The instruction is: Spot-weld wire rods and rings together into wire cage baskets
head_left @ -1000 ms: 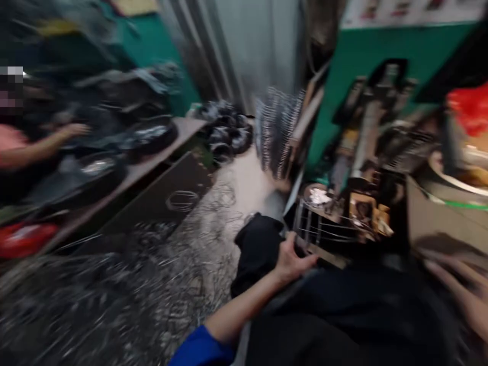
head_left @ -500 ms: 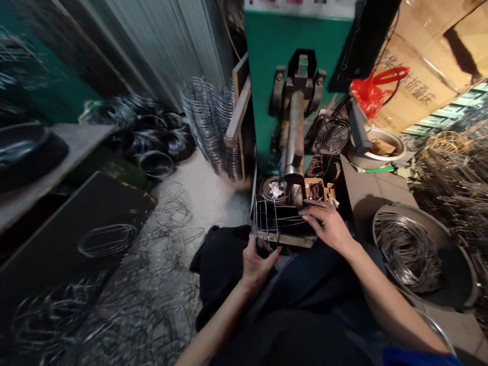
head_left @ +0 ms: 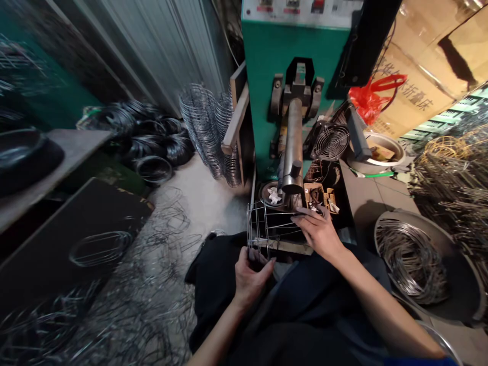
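Observation:
A small rack of thin metal wire (head_left: 266, 229) lies across the space below the welding machine's round metal arm (head_left: 294, 147). My left hand (head_left: 251, 274) is closed around the rack's near left end, its fingers partly hidden behind the wires. At the right end, my right hand (head_left: 318, 231) has its fingers bent on the wires, close under the tip of the arm. Whatever its fingertips pinch is partly covered by the hand itself.
Behind stands the green machine body (head_left: 263, 61). A round dish (head_left: 267, 195) with white scraps sits beneath the arm. On the right, a basin (head_left: 457, 259) holds bent wires. Loose wire pieces (head_left: 152, 284) litter the floor at left, and stacked wire rings (head_left: 202, 127) stand behind.
Both hands and the wire rack have shifted slightly left relative to the machine. The head view has tilted a little, so the surroundings sit lower in the picture.

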`<state>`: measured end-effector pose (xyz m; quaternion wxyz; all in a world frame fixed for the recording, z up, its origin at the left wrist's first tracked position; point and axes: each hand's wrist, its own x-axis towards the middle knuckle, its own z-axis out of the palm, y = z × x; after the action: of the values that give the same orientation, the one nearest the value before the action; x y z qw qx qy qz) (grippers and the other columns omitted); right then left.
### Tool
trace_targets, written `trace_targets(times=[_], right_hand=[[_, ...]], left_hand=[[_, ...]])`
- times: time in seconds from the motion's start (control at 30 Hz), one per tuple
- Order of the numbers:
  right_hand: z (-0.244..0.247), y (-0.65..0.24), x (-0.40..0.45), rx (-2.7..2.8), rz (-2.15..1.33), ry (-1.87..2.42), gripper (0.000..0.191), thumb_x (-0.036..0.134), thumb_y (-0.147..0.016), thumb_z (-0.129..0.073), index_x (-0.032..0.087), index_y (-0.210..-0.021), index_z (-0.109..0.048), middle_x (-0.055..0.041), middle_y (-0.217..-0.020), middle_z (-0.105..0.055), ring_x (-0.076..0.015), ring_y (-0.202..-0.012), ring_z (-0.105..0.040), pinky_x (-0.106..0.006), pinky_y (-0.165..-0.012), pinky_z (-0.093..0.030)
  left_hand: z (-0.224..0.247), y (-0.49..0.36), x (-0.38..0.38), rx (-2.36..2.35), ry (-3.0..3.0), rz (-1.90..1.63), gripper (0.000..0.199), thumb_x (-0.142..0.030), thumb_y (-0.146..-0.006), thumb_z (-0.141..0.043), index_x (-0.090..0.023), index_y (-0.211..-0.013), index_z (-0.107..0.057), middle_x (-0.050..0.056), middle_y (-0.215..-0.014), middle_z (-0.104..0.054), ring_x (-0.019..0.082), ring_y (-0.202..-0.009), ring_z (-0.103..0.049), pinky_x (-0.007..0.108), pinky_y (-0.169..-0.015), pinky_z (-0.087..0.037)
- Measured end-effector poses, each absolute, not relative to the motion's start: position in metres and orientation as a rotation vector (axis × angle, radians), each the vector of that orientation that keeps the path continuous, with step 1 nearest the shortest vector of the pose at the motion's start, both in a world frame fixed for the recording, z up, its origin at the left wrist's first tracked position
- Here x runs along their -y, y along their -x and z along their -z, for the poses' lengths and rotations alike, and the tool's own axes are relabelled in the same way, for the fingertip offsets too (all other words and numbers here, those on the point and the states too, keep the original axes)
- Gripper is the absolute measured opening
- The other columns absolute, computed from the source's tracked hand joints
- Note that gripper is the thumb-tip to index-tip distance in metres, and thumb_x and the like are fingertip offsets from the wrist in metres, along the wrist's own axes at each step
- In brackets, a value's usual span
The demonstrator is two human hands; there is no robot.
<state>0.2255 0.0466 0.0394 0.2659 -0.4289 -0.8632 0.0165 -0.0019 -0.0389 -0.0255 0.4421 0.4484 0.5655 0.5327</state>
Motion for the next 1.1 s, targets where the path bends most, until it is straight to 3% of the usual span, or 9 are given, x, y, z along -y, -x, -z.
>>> trace_targets(times=[0.23,0.97,1.1], right_hand=[[-0.053,-0.220,-0.054,2.208,-0.284,1.112,0.019,0.023,-0.101,-0.055,0.026,-0.107,-0.072,-0.0042,-0.103,-0.078,-0.0262,-0.121,-0.064,-0.049,-0.105,-0.039],[-0.044,-0.199,-0.072,2.114,-0.159,1.096,0.018,0.023,-0.100,-0.056,0.028,-0.106,-0.073,-0.0030,-0.102,-0.078,-0.0239,-0.112,-0.068,-0.048,-0.105,-0.036],[-0.038,-0.201,-0.071,2.020,-0.137,1.183,0.012,0.030,-0.099,-0.060,0.026,-0.100,-0.071,-0.0039,-0.100,-0.078,-0.0259,-0.110,-0.069,-0.048,-0.105,-0.037]], left_hand=[[0.030,0.007,0.032,-1.486,-1.136,-1.362,0.051,-0.046,-0.071,-0.083,-0.023,-0.076,-0.038,-0.004,-0.066,-0.055,0.012,-0.060,-0.056,0.024,-0.063,-0.052],[0.030,0.022,0.008,-1.483,-1.193,-1.398,0.050,-0.047,-0.069,-0.083,-0.023,-0.074,-0.039,-0.004,-0.063,-0.057,0.013,-0.058,-0.058,0.023,-0.060,-0.051],[0.030,0.024,0.008,-1.484,-1.182,-1.374,0.051,-0.046,-0.069,-0.083,-0.023,-0.075,-0.038,-0.004,-0.064,-0.056,0.012,-0.058,-0.057,0.023,-0.060,-0.051]])
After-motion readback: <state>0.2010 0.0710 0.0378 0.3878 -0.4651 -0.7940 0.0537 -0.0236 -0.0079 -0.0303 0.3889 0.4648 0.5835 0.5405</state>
